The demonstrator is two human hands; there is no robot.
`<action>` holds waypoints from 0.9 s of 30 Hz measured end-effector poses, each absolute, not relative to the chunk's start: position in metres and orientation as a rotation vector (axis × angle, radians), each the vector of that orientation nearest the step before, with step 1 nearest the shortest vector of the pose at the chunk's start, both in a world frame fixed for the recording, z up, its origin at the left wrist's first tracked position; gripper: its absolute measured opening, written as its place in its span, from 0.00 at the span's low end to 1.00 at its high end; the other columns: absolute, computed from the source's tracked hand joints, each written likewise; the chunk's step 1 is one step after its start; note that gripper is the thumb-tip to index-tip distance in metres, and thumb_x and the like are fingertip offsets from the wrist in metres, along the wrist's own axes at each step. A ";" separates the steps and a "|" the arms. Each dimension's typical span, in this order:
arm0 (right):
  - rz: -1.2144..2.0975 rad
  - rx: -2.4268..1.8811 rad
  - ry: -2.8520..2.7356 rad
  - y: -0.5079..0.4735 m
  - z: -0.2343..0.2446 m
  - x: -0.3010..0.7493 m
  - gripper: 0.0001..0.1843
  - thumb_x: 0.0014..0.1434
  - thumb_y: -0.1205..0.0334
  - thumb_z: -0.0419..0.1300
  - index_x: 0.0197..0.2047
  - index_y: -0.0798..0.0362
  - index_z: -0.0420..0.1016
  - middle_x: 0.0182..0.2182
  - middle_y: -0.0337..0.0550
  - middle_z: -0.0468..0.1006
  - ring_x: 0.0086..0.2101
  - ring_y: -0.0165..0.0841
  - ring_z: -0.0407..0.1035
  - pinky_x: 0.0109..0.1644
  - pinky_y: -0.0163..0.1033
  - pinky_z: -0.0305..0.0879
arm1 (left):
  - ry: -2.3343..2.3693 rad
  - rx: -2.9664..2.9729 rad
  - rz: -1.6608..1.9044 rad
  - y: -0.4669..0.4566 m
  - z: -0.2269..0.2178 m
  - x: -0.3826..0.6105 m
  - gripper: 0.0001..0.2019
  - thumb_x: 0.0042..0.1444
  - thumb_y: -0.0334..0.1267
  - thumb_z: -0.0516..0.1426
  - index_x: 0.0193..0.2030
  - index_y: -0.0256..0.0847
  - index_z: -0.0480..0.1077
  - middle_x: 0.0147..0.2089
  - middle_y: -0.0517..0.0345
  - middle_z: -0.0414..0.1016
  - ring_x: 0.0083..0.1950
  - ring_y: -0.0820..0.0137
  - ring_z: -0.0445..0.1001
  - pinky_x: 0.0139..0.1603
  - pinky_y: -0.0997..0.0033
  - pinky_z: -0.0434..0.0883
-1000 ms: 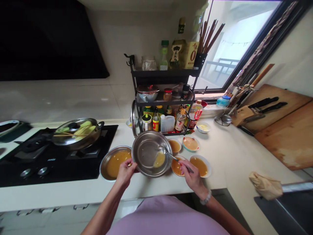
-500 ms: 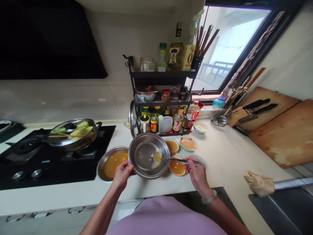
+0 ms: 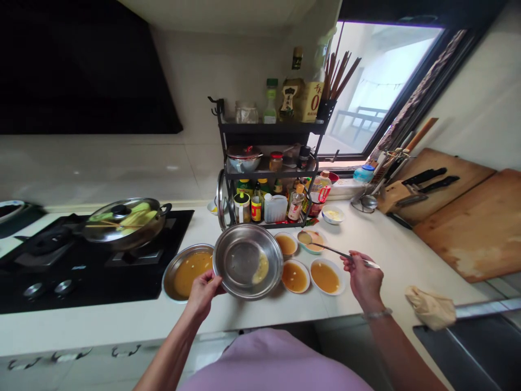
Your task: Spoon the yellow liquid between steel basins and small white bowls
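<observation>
Pale tiled wall (image 3: 122, 163), white counter (image 3: 378, 239) — bright window (image 3: 378, 87) at right.

Single head-worn view, looking forward and down, close over the counter (image 3: 366, 228); window (image 3: 378, 81) ahead-right

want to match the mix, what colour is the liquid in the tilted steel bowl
Pale yellow liquid in the steel bowl; head view.

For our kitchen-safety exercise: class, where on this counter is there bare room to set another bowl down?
Free: the white counter between the small bowls and the wooden cutting board; also the front strip before the stove. Crowded: around the spice rack, where bowls cluster.
</observation>
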State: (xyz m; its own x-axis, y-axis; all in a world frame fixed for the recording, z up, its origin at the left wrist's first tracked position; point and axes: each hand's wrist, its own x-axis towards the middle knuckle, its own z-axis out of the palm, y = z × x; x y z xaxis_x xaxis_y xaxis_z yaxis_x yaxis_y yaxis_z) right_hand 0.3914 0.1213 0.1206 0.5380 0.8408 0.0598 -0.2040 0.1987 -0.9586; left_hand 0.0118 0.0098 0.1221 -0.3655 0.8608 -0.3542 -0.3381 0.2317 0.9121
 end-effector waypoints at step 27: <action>0.801 -1.062 -1.374 0.068 0.121 0.350 0.11 0.60 0.55 0.58 0.40 0.52 0.76 0.23 0.39 0.75 0.20 0.30 0.68 0.24 0.37 0.70 | 1.407 0.616 1.410 0.005 0.127 0.019 0.19 0.33 0.40 0.66 0.16 0.39 0.58 0.16 0.67 0.65 0.19 0.76 0.67 0.28 0.69 0.74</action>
State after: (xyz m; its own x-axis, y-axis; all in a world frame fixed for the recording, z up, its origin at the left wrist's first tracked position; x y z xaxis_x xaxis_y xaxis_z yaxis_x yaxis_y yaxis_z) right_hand 0.3500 0.0684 0.1214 0.0767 0.9272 0.3666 0.1382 0.3542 -0.9249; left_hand 0.0193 0.0055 0.1269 -0.3612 0.8863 -0.2899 -0.2918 0.1878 0.9378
